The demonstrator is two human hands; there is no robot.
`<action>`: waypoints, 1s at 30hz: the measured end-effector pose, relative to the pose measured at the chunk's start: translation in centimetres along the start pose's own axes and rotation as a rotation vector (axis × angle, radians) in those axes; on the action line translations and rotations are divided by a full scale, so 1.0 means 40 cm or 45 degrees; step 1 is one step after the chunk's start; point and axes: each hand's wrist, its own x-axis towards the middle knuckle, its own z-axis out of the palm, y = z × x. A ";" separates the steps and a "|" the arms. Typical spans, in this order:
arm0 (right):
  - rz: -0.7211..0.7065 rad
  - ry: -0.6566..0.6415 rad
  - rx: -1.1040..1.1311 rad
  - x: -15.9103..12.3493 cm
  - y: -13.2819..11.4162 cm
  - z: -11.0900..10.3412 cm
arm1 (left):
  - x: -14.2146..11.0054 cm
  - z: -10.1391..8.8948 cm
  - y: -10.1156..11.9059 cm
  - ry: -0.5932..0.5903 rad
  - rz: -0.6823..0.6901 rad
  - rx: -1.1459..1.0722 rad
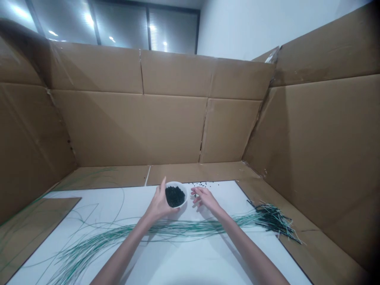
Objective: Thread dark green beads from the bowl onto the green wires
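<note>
My left hand point(159, 204) cups the near left side of a small white bowl point(178, 185) filled with tiny dark beads point(174, 196), thumb raised along its rim. My right hand point(204, 197) hovers just right of the bowl, fingers bent and drawn together at a small dark bead on the white tabletop point(190, 257). Several loose dark beads point(202, 184) lie scattered just beyond that hand. A long bundle of thin green wires point(166, 228) stretches across the table under both forearms, its dark ends point(274, 221) fanned out at the right.
Tall cardboard walls point(133, 126) enclose the table at the back, left and right. A brown cardboard sheet point(26, 229) lies on the left. Stray single wires point(89, 178) curl over the left side and back ledge.
</note>
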 end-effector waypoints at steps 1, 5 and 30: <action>-0.009 0.008 -0.002 0.000 -0.002 -0.006 | -0.004 0.003 0.006 -0.025 0.004 -0.009; -0.050 0.028 -0.015 -0.002 -0.007 -0.019 | -0.008 0.019 0.015 -0.042 -0.071 0.073; -0.138 0.191 -0.177 0.000 -0.024 -0.086 | -0.003 0.025 0.059 0.272 0.276 -0.059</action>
